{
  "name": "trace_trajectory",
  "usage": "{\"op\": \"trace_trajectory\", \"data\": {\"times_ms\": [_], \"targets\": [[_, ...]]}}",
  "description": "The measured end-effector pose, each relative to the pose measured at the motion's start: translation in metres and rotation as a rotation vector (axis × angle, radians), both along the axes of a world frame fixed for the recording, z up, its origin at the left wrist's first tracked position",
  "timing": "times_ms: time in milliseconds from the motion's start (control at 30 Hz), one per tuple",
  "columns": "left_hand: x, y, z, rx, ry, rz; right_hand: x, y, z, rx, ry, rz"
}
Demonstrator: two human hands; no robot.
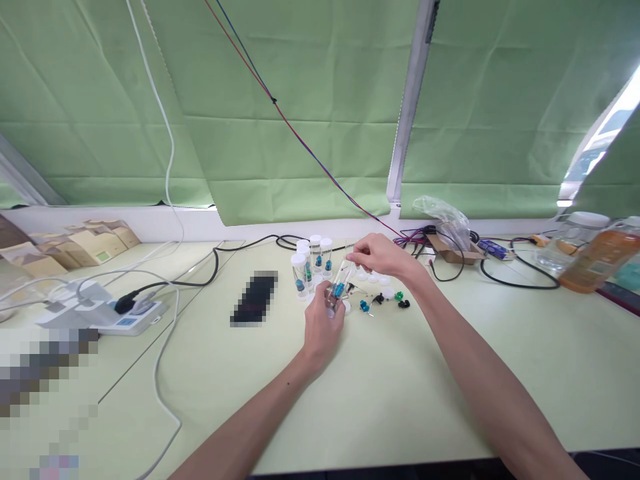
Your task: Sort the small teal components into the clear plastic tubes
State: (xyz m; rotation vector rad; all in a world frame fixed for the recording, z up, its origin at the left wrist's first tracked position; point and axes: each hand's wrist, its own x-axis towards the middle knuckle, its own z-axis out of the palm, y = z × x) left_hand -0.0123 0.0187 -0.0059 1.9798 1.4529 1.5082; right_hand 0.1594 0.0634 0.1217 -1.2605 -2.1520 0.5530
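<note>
My left hand (323,330) is wrapped round a clear plastic tube (343,272), tilted with its upper end to the right. Inside the tube lies a small blue part (339,289). Fingers pinched together, my right hand (376,255) is at the tube's upper end; what it grips, if anything, is hidden. Several clear tubes with white caps (299,275) stand upright just left of the hands, with small blue or green parts inside. Right of my left hand lie loose blue parts (364,306), black parts (404,304), a green part (399,296) and white caps (387,293).
A dark, pixelated flat object (254,300) lies left of the tubes. Further left is a white power strip (135,320) with plugs and cables. Small cardboard boxes (95,243) stand at back left. A plastic bag (445,217), cables and an orange bottle (600,260) are at right.
</note>
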Motion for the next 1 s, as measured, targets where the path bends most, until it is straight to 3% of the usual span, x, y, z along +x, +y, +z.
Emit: {"op": "trace_trajectory", "data": {"times_ms": [1000], "targets": [[-0.0014, 0.0, -0.0009, -0.024, 0.003, 0.0, 0.0024, -0.0004, 0.001, -0.043, 0.002, 0.08]]}}
